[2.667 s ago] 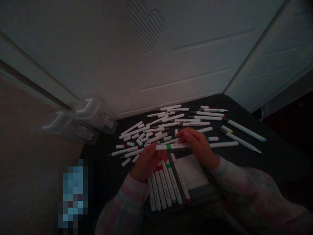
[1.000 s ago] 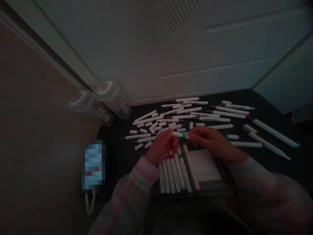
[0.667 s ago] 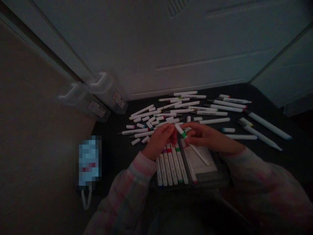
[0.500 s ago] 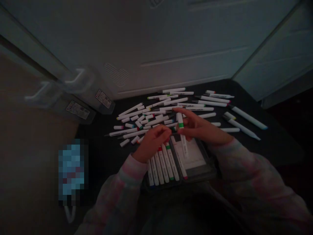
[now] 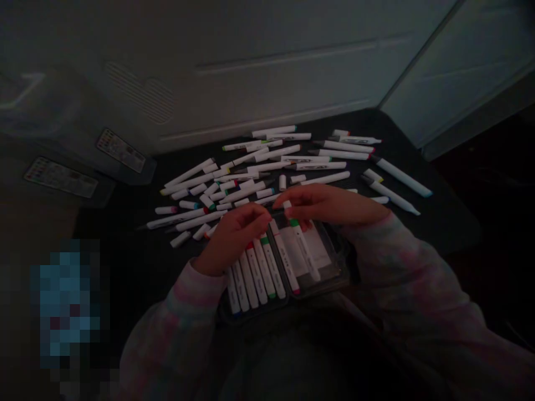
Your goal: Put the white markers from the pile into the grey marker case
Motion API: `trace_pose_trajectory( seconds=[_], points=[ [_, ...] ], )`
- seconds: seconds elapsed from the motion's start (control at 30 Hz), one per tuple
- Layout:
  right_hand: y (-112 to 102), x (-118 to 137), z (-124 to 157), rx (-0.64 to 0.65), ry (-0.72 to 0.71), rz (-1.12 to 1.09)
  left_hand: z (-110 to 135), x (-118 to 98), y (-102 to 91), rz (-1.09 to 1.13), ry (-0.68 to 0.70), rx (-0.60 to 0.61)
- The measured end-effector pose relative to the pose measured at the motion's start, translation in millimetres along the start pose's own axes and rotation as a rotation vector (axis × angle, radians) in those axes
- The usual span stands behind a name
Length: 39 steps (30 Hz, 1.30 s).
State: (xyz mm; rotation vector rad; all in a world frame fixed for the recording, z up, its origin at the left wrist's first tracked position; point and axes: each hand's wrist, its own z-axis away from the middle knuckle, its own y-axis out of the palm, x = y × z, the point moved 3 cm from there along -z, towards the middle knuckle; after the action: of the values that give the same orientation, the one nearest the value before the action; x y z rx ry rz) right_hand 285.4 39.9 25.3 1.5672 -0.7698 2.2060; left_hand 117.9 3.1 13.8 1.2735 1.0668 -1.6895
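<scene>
1. The dark surface (image 5: 453, 231) stretched across the middle of the frame, below the pale panel (image 5: 267, 33) at the top.
2. The open case (image 5: 334, 275) sat at lower centre, a row of markers (image 5: 256, 273) lying in its left half.
3. Your right hand (image 5: 334, 203), right of centre, pinched one marker near its upper end, thumb against the barrel.
4. Your left hand (image 5: 234, 236) hung over the row's upper ends, its fingers drawn close together; whether they held anything, you could not tell.
5. The green-banded marker (image 5: 306, 248) slanted down from your right fingers over the case's right half, apart from the left ones. The step in hand looked like positioning it there; the next move seemed to call for a steady pinch, the lower end clear of its neighbour.
6. That neighbour, the pink-ended marker (image 5: 285, 256), lay along the case's middle divide.
7. Loose caps (image 5: 282, 182) dotted the surface beyond your hands.
</scene>
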Motion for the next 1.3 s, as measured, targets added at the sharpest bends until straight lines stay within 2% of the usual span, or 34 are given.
trace_pose_trajectory(
  seconds=[0.17,0.23,0.3,0.4,0.47,0.57,0.67,0.77,0.93,1.07,1.3],
  points=[
    [1.0,0.5,-1.8,0.068,0.018,0.091,-0.4,-0.4,0.9,-0.102,0.036,0.009],
    [-0.9,0.5,-1.5,0.062,0.043,0.111,0.9,-3.9,1.6,-0.234,0.124,-0.010],
    [-3.8,0.5,-1.0,0.025,0.055,0.104,3.5,-9.8,3.2,-0.410,0.289,-0.025],
    [-9.7,0.1,-1.4,-0.119,0.050,0.011,8.9,-16.1,7.8,-0.649,0.544,0.029],
    [-14.4,-1.0,-2.7,-0.266,0.028,-0.092,10.6,-15.8,9.8,-0.759,0.625,0.080],
    [-20.2,-3.9,-5.0,-0.453,-0.007,-0.247,9.3,-10.7,10.1,-0.878,0.630,0.149],
    [-22.3,-6.7,-6.7,-0.522,-0.025,-0.351,6.5,-4.9,9.2,-0.932,0.595,0.193],
    [-19.8,-7.1,-7.4,-0.461,-0.053,-0.367,5.6,-2.6,8.9,-0.950,0.587,0.190],
    [-6.4,-5.1,-8.1,-0.211,-0.032,-0.212,6.0,-4.0,13.5,-0.974,0.575,0.181],
    [5.1,-6.8,-10.5,-0.062,0.029,-0.122,5.6,-4.8,16.9,-0.998,0.587,0.140],
    [14.4,-16.3,-15.7,0.059,0.091,-0.115,7.3,-5.3,15.0,-1.039,0.614,0.062]
  ],
)
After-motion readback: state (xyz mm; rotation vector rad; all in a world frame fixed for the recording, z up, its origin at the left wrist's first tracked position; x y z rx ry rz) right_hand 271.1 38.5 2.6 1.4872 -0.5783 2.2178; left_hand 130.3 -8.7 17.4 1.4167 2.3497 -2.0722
